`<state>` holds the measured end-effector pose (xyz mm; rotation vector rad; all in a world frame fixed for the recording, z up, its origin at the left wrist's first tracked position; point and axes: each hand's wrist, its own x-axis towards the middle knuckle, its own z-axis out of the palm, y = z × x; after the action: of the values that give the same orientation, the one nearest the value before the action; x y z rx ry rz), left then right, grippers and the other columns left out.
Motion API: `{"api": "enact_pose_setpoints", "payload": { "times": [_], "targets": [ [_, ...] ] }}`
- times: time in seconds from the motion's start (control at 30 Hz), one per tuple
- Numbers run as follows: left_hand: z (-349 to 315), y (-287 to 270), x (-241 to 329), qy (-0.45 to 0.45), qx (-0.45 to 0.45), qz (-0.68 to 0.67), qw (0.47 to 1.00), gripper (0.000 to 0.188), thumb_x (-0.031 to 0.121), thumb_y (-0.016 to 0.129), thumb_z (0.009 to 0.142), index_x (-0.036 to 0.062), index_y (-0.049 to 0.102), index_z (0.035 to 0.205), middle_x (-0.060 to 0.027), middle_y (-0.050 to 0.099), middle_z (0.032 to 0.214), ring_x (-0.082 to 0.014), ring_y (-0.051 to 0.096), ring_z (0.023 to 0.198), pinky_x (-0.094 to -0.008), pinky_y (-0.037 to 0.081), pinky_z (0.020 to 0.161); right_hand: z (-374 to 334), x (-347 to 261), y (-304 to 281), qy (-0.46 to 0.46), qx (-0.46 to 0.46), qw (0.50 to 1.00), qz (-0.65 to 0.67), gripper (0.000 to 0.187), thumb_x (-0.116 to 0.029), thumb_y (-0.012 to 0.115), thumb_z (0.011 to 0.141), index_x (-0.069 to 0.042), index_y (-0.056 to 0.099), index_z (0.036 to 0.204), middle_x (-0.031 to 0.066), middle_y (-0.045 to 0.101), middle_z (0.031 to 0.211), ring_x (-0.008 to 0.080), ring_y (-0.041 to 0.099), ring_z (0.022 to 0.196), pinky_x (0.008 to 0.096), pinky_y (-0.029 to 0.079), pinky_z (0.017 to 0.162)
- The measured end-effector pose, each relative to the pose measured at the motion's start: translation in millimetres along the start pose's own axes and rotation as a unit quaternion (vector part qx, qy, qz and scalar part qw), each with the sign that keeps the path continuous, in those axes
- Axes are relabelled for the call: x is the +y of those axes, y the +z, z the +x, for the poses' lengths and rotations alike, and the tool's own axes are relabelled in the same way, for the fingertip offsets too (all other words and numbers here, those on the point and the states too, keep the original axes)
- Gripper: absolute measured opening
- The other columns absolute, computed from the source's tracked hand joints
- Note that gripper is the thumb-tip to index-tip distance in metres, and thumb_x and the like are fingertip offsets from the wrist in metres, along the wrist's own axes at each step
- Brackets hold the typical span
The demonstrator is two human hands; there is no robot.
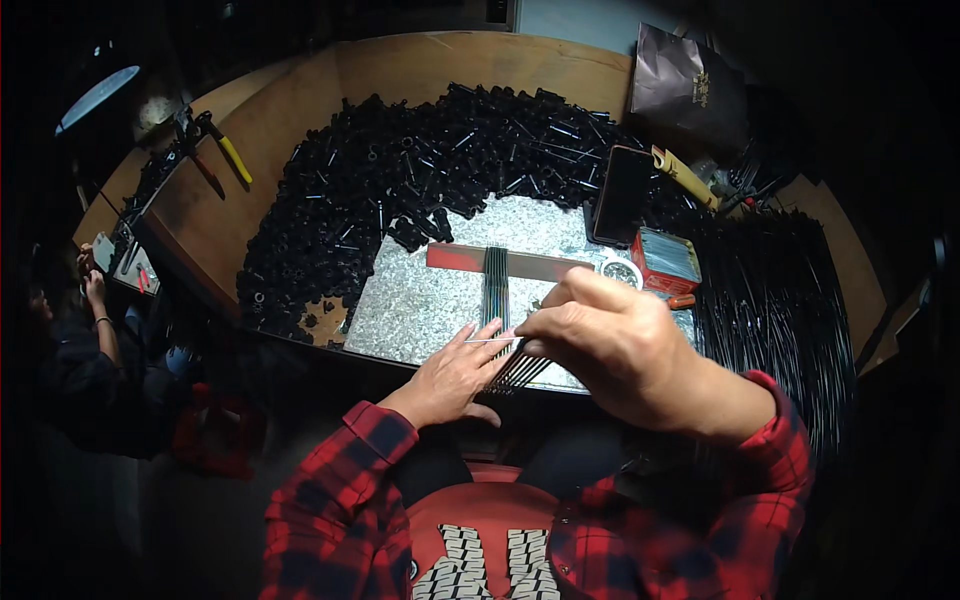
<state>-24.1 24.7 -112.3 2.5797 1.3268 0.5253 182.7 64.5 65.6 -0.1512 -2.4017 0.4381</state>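
Several thin dark rods lie side by side across a flat bar with red on its left part, on a speckled grey board. Fingers stretched out, my left hand rests on the near part of the rods, its thumb apart. Above them, my right hand is closed in a pinch on a thin silvery wire or needle that points left over the left fingers. My right hand hides part of the rods and the bar's right end.
Heaped small black parts curve round the board inside a wooden wall. At right are a dark phone-like slab, a red box of thin pieces, a white ring and long dark rods. Another person works at far left.
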Motion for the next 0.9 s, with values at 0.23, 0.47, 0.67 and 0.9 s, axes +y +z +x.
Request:
{"api": "enact_pose_setpoints", "payload": {
  "times": [0.23,0.47,0.67,0.9],
  "targets": [
    [4.2,-46.1,25.0,0.038,0.091,-0.013,0.995,0.056,0.035,0.076,0.07,0.0039,0.055,0.111,-0.0175,0.054,0.123,-0.0368,0.049,0.118,-0.044,0.039,0.102,39.3,-28.8,-75.9,-0.033,-0.012,0.996,-0.085,0.017,-0.016,0.067,0.084,-0.001,0.065,0.09,0.0079,0.059,0.084,0.0146,0.057,0.066,0.023,0.045,0.054],
    [47.5,-116.2,58.5,0.06,0.1,-0.124,0.985,0.021,0.022,0.071,0.08,0.0046,0.062,0.088,-0.0127,0.061,0.067,-0.0289,0.062,0.061,-0.0349,0.047,0.055,51.3,-27.9,-116.2,-0.024,0.123,0.965,-0.229,0.02,-0.019,0.065,0.086,-0.003,0.065,0.098,0.0064,0.064,0.086,0.0105,0.061,0.069,0.0218,0.049,0.057],
    [38.7,-112.2,37.5,-0.169,0.164,-0.402,0.885,0.016,0.015,0.066,0.086,-0.0007,0.064,0.082,-0.0012,0.065,0.072,-0.0081,0.06,0.066,-0.0229,0.048,0.059,57.0,4.9,-102.0,-0.077,0.267,0.908,-0.314,0.024,-0.019,0.066,0.086,-0.005,0.065,0.105,0.0052,0.069,0.087,0.0077,0.065,0.071,0.0208,0.053,0.06],
    [11.7,-58.9,2.0,-0.294,0.404,-0.538,0.679,0.02,0.017,0.064,0.088,-0.0027,0.06,0.091,-0.011,0.066,0.08,-0.0148,0.065,0.067,-0.027,0.055,0.059,-57.7,-14.4,86.6,0.389,-0.006,0.742,0.547,0.018,-0.013,0.047,0.097,-0.003,0.053,0.11,0.0056,0.059,0.088,0.0097,0.059,0.071,0.025,0.051,0.065]
  ]
}}
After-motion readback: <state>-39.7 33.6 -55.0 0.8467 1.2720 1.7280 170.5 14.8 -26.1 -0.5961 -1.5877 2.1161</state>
